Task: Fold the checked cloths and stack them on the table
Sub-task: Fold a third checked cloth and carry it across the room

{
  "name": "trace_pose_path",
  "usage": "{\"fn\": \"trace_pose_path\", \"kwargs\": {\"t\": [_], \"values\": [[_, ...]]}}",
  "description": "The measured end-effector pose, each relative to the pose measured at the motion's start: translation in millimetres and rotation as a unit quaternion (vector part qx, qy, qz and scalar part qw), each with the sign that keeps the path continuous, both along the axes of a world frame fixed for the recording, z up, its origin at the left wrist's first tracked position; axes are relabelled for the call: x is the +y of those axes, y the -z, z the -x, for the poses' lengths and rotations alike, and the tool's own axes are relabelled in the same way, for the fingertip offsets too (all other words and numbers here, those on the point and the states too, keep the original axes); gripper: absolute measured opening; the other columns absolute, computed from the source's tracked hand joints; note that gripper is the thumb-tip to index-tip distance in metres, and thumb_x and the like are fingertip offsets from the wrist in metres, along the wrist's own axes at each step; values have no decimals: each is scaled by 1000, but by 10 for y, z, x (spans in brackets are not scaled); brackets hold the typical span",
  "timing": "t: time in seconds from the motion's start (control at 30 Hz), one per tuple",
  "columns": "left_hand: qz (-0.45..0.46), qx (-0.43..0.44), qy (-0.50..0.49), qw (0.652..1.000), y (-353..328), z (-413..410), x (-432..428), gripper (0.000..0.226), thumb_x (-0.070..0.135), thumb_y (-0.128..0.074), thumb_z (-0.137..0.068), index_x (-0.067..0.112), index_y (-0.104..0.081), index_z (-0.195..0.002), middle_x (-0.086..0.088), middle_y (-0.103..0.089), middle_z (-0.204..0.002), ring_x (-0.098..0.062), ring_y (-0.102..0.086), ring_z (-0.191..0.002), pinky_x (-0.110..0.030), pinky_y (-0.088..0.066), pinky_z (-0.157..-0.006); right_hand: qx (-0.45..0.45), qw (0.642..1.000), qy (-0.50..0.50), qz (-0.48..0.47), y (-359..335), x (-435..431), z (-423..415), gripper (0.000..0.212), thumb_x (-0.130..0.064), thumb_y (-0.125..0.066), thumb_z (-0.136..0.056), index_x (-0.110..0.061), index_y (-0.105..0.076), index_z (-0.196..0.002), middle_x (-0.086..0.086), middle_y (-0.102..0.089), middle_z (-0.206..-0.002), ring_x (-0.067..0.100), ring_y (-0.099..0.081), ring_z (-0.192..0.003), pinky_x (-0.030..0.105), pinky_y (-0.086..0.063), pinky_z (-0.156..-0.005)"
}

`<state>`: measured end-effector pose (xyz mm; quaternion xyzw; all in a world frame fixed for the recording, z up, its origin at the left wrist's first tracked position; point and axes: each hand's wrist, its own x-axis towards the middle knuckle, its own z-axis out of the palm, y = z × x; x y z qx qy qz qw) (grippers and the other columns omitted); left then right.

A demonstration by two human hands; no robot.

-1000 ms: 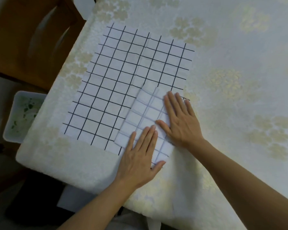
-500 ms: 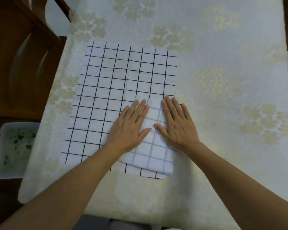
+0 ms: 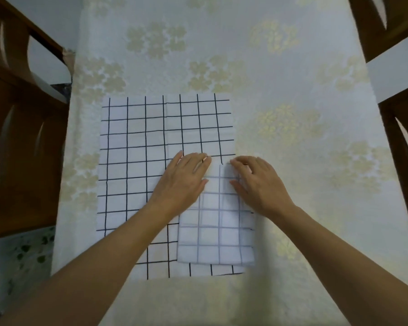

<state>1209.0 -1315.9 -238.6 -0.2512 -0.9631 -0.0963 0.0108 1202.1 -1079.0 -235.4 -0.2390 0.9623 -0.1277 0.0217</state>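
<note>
Half a second ago both palms lay flat on the folded cloth [image 3: 216, 231]. Now the left hand [image 3: 184, 184] has slid to its left edge, flat and holding nothing. The right hand [image 3: 262, 187] has arched, fingers [image 3: 239, 162] bent onto the far edge; I can't tell whether they pinch it. The folded cloth lies on the near right corner of the big checked cloth [image 3: 139, 142], which is spread on the worktop [image 3: 292, 90]. The smoothing looks finished, so another fold or a lift seems likely.
</note>
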Motion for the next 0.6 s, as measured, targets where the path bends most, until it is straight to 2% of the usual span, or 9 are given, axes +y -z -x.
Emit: {"fn": "trace_pose_path", "kwargs": {"t": [0.1,0.2,0.3,0.43,0.53,0.6], "values": [[-2,10,13,1000,0,194,40,37,23,-68,-88,4,-64,-120,-13,-64,-113,-32,-61,-102,-50,-45,-102,-4,1000,0,-18,13,-62,117,38,-26,-71,-86,-9,-63,-119,11,-60,-112,31,-59,-96,41,-47,-81],[7,-2,20,1000,-22,265,61,29,24,-70,-86,6,-65,-108,-11,-60,-98,-30,-56,-85,-45,-49,-84,-20,999,7,-35,12,-112,210,39,-30,-74,-83,-12,-63,-115,8,-58,-104,28,-56,-88,40,-46,-75],[10,-21,17,1000,-20,303,75,28,26,-69,-85,9,-64,-107,-8,-59,-94,-28,-55,-84,-43,-48,-80,-41,998,6,-44,-14,-146,323,42,-38,-76,-81,-13,-61,-111,7,-57,-103,26,-55,-89,41,-46,-78],[-2,-42,21,999,-58,345,118,23,28,-63,-86,11,-60,-101,-7,-56,-91,-27,-52,-82,-42,-47,-78,-103,993,-11,-63,-66,-181,492,40,-49,-67,-87,-17,-59,-110,5,-52,-108,24,-51,-97,40,-41,-86],[-2,-59,37,998,-98,393,151,26,33,-63,-87,11,-61,-102,-6,-54,-94,-25,-51,-84,-40,-46,-77,-128,989,-38,-67,-94,-191,544,32,-45,-63,-91,-19,-60,-111,3,-49,-110,22,-47,-100,39,-39,-88],[-17,-72,51,996,-115,448,157,30,35,-66,-88,13,-63,-107,-5,-54,-99,-23,-51,-89,-38,-45,-79,-113,991,-52,-40,-107,-185,551,25,-36,-67,-91,-18,-61,-107,4,-51,-105,23,-48,-95,40,-41,-83]]}}
